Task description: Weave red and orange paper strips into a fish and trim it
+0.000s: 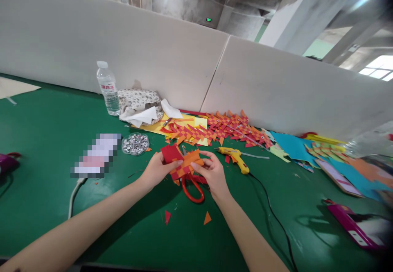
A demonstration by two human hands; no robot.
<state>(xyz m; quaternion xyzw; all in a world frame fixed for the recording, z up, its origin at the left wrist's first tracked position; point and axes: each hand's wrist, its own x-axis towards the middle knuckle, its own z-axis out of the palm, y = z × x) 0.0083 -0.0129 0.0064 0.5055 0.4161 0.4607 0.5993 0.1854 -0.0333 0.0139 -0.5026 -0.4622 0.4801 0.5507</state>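
Across the whole green table [138, 239] runs a pale partition [153, 59]. Left, far, a bottle [109, 91] stands beside a spotted bag [139, 99]; nearer lies a pixelated device [98, 153], then googly eyes [135, 144]. At centre, the left hand [155, 170] pinches the woven paper [190, 157] by its red end, the right hand [215, 175] by its orange part, thumbs close to fingers on both. Red scissors [196, 200] show beneath. Farther lie paper fish [229, 128]; right, a glue gun [238, 157], blue sheets [288, 143], a purple power strip [346, 223]. Beyond, a concrete pillar [294, 22] and a bright window [379, 68]
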